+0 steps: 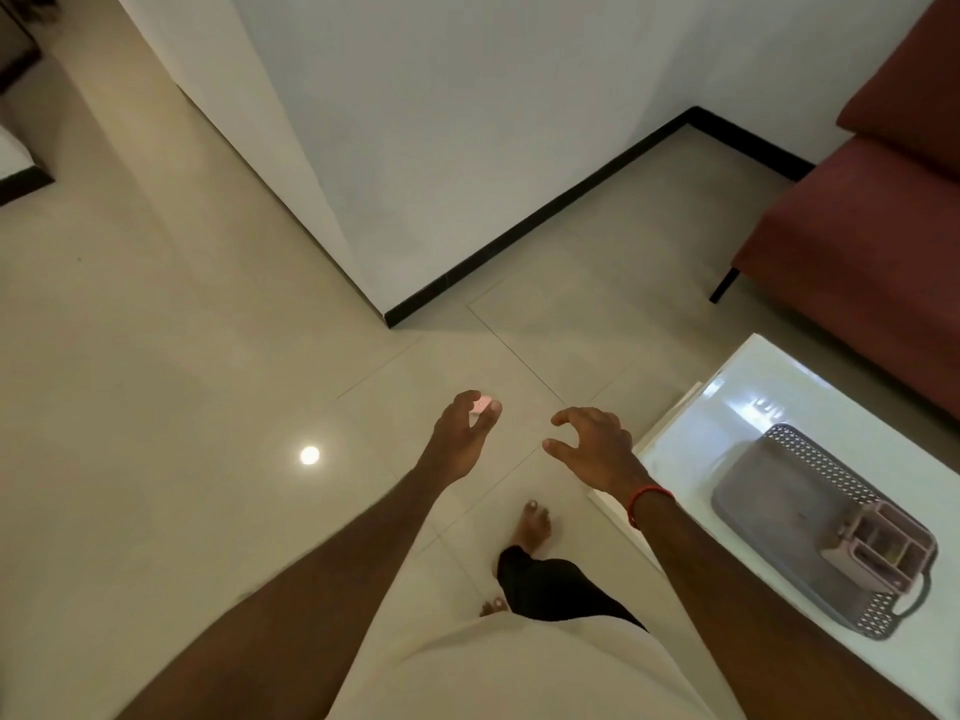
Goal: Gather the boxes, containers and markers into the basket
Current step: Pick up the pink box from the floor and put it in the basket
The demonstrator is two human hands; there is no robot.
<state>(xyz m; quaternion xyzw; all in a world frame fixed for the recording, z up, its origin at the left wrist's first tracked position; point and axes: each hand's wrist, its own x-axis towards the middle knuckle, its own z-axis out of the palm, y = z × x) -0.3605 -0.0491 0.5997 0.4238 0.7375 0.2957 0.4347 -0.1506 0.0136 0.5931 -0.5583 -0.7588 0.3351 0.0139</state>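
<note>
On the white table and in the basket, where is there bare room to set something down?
The table is bare between its far corner and the basket. Inside the basket, the flat floor on the far side is free; the near end is crowded by a divided organizer. Both hands, left and right, are over the floor.

The basket stands on the table at the right, and a small divided holder sits inside it at its near end. Behind the table is a sofa against the wall. Both hands are over the floor, left of the table: the left hand left of the right hand, apart.
</note>
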